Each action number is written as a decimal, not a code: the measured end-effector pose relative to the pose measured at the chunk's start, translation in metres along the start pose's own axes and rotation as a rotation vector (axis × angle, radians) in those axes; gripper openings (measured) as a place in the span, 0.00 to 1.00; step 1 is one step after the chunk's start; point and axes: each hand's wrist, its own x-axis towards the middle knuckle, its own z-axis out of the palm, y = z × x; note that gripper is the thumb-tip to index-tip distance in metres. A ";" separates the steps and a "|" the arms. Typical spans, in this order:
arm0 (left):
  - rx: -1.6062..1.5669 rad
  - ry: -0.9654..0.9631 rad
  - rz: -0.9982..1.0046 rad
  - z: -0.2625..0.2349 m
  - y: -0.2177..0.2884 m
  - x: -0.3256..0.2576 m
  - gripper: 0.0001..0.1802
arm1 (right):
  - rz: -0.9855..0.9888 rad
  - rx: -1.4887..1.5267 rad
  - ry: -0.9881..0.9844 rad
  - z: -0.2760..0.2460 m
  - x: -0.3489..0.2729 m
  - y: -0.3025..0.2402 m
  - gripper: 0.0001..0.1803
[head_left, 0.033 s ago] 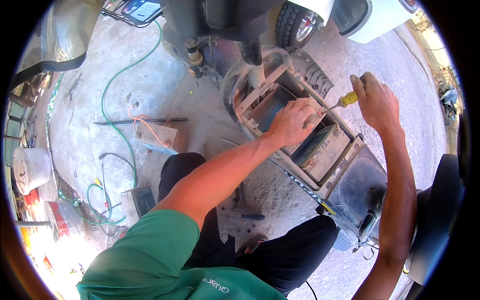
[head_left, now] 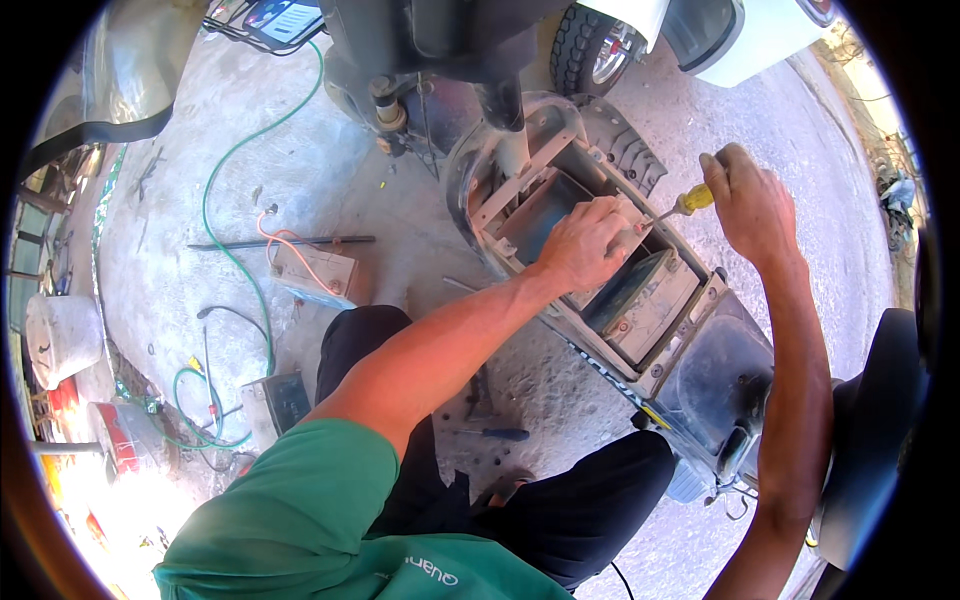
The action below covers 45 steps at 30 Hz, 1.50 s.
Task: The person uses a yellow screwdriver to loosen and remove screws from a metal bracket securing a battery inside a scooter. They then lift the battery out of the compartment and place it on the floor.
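Observation:
My right hand (head_left: 752,205) is closed round the yellow handle of a screwdriver (head_left: 694,199). Its shaft slants down to the left, and the tip meets the end of a battery (head_left: 630,212) by a reddish terminal. Curled fingers of my left hand (head_left: 585,243) grip the top of that same battery, hiding much of it. The battery sits in the open frame box (head_left: 655,378) of a scooter-like vehicle. Beside it, nearer to me, a second battery (head_left: 652,305) lies in the box, apart from both hands.
On the floor to the left lie a loose battery (head_left: 318,272) with an orange wire, a dark bar (head_left: 215,245) and a green cable (head_left: 208,190). Another screwdriver (head_left: 505,434) rests between my legs. A black steering column (head_left: 500,105) rises beyond the box, and a wheel (head_left: 598,48) stands behind.

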 end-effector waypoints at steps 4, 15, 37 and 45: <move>-0.012 -0.013 -0.017 0.003 0.004 0.001 0.21 | -0.268 0.210 0.249 0.017 -0.008 0.015 0.18; -0.015 0.030 0.001 0.006 -0.001 0.000 0.21 | -0.232 0.085 0.184 0.009 -0.009 0.007 0.18; -0.029 0.013 0.008 0.002 0.006 0.002 0.21 | -0.238 0.017 0.239 0.025 -0.006 0.025 0.19; 0.007 -0.008 -0.018 0.002 0.002 0.000 0.21 | 0.119 -0.017 -0.050 -0.006 -0.013 0.002 0.23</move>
